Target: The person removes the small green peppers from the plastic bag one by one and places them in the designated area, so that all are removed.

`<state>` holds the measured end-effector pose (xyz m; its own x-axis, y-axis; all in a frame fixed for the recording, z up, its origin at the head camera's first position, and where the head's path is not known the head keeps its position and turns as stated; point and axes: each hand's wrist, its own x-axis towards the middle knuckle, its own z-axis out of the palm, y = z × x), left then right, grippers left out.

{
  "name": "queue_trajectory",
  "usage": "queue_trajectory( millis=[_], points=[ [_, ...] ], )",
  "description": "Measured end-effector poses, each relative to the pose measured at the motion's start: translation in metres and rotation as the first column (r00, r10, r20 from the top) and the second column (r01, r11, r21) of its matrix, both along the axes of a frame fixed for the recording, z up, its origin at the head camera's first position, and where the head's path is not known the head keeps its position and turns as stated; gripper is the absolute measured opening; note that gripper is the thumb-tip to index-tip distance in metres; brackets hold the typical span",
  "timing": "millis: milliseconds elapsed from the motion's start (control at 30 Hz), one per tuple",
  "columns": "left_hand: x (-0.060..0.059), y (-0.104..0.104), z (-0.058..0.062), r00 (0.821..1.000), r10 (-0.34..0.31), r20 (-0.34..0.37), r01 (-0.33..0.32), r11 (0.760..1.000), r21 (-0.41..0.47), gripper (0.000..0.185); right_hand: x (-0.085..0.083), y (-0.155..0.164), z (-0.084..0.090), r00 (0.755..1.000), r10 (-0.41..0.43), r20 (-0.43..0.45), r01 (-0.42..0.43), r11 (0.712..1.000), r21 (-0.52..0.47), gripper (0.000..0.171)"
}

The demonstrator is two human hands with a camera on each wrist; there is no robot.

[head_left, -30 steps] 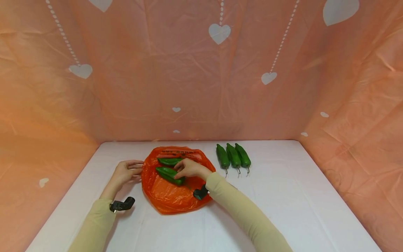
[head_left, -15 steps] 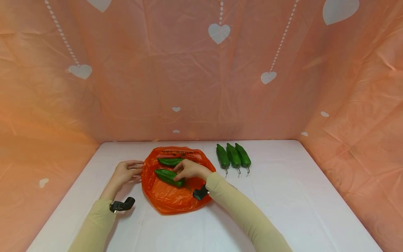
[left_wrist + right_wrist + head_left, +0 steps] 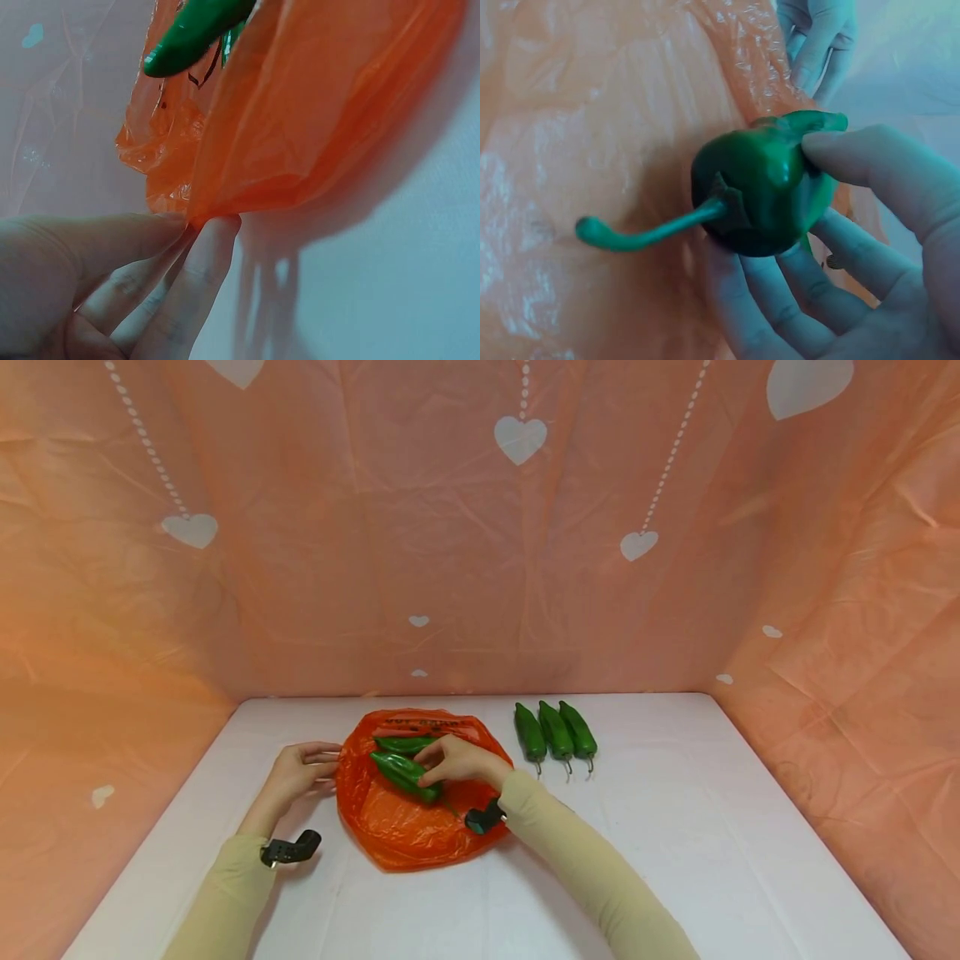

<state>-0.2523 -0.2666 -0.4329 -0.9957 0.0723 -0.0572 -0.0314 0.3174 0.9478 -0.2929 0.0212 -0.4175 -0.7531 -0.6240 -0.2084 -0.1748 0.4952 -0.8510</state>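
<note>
In the head view, my right hand (image 3: 461, 763) grips a green pepper (image 3: 402, 773) over an orange plastic bag (image 3: 408, 843). The right wrist view has the thumb on one side of this pepper (image 3: 769, 180) and the other fingers beneath it, its curved stem jutting out to the left. A second green pepper (image 3: 399, 744) lies in the bag just behind, partly covered by my right hand. At the bag's left edge is my left hand (image 3: 296, 772). Up close in the left wrist view, its thumb and fingers pinch the edge of the bag (image 3: 285, 142).
Three green peppers (image 3: 557, 732) lie side by side at the back of the white table (image 3: 675, 843), right of the bag, stems toward me. A peach-coloured sheet (image 3: 480, 568) with white hearts closes off the back and sides. A black camera (image 3: 292, 849) sits on my left wrist.
The pepper in my right hand dips slightly, then rises a little, its tip coming closer to the pepper behind. My left hand keeps its place at the bag's edge.
</note>
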Motion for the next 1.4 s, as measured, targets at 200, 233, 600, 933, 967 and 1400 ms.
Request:
queue_trajectory(
  millis=[200, 233, 600, 933, 967, 1400],
  points=[
    [-0.001, 0.001, -0.001, 1.0, -0.004, 0.005, 0.004, 1.0, -0.012, 0.04, 0.0, 0.007, 0.003, 1.0, -0.008, -0.021, 0.007, 0.999, -0.031, 0.045],
    [-0.001, 0.001, -0.001, 1.0, -0.004, 0.003, 0.004, 1.0, -0.016, 0.04, 0.0, 0.008, 0.003, 1.0, -0.009, -0.02, 0.008, 0.999, -0.042, 0.045],
    [-0.002, 0.0, -0.003, 1.0, -0.007, -0.016, 0.007, 1.0, -0.021, 0.039, 0.002, 0.023, 0.019, 0.998, -0.055, 0.029, 0.059, 0.985, -0.164, 0.046],
    [-0.003, 0.0, -0.003, 1.0, 0.004, 0.006, -0.004, 1.0, -0.025, 0.038, -0.001, 0.046, 0.031, 0.994, -0.097, 0.041, 0.104, 0.972, -0.213, 0.047],
    [-0.003, 0.0, -0.003, 1.0, 0.0, 0.004, 0.0, 1.0, -0.026, 0.039, -0.002, 0.049, 0.032, 0.994, -0.102, 0.043, 0.109, 0.971, -0.215, 0.047],
    [-0.004, 0.001, -0.003, 1.0, -0.002, -0.001, 0.002, 1.0, -0.031, 0.039, -0.004, 0.086, 0.043, 0.985, -0.164, 0.049, 0.171, 0.94, -0.295, 0.048]
  ],
)
